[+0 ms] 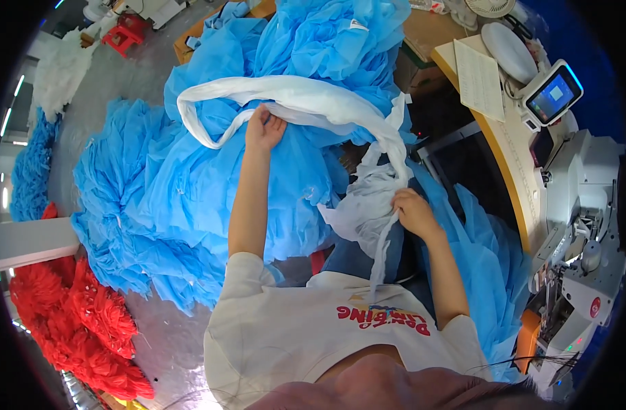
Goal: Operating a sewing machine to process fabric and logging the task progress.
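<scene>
A long strip of white fabric [292,92] loops across the top of a heap of blue sheer fabric [210,184]. At the strip's lower edge, my left hand [265,128] is reached forward with its fingers loosely curled on the cloth; the fingertips are partly hidden. Nearer my body, my right hand [414,213] pinches the strip where it comes down on the right. Gathered, crumpled white fabric [361,201] hangs to the left of that hand, and a narrow tail of it trails down towards my shirt.
A sewing machine [586,253] stands on the right beside a wooden tabletop [508,160]. On it are a paper sheet [478,82] and a small screen [553,94]. Red fabric piles [80,328] lie at lower left. A red stool [126,34] stands far left.
</scene>
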### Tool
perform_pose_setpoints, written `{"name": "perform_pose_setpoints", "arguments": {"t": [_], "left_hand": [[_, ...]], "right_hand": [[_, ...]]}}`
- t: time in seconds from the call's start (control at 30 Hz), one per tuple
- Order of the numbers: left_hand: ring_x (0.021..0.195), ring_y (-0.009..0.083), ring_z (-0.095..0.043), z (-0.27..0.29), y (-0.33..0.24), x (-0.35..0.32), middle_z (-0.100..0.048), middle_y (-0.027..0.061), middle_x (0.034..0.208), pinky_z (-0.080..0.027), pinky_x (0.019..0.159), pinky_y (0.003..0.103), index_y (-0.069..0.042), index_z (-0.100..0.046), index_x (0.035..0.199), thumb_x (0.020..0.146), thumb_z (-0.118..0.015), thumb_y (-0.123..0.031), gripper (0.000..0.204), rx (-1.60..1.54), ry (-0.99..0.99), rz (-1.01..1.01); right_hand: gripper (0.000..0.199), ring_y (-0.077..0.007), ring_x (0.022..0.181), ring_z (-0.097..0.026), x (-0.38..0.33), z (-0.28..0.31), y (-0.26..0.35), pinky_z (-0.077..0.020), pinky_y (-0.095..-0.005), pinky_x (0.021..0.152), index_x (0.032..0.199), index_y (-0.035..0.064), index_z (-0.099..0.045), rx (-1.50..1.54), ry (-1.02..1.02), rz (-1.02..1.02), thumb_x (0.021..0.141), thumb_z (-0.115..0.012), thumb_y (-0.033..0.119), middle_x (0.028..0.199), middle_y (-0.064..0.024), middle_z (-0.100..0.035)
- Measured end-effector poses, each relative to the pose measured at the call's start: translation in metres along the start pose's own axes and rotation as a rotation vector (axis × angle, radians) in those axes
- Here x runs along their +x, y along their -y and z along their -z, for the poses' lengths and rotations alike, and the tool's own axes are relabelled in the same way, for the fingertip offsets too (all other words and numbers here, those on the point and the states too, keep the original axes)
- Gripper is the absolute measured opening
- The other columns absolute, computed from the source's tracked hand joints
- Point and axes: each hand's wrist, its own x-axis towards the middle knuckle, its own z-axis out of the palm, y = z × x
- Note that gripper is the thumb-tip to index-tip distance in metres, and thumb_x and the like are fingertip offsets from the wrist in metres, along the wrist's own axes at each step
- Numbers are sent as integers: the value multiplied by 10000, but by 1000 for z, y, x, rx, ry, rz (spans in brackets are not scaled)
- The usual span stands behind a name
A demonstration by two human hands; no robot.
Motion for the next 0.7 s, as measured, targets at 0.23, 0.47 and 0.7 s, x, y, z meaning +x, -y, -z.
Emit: {"name": "perform_pose_setpoints", "arguments": {"t": [0.23, 0.47, 0.7], "left_hand": [[878, 221, -620, -29, 33, -106, -608, 138, 990, -518, 777, 348, 18, -515, 1073, 882, -495, -84, 217, 437, 383, -150], [811, 129, -578, -40, 38, -180, -596, 64, 943, -471, 713, 256, 0, -534, 1077, 865, -480, -46, 223, 927, 382, -75], [828, 122, -580, -41, 60, -192, -608, 61, 993, -474, 728, 257, -7, -535, 1162, 872, -546, -113, 310, 1008, 398, -175]], "right_hand": [[195, -332, 937, -569, 32, 38, 48, -456, -388, 830, 908, 33, -632, 160, -250, -29, 761, -507, 8, 947, -138, -628], [247, -112, 737, -582, 114, 27, 118, -452, -222, 638, 1042, 5, -600, 727, 301, -102, 862, -598, 174, 834, -33, -627], [116, -69, 656, -545, 77, 24, 104, -429, -204, 580, 917, 51, -590, 1450, -107, -352, 890, -562, 160, 747, 4, -575]]}}
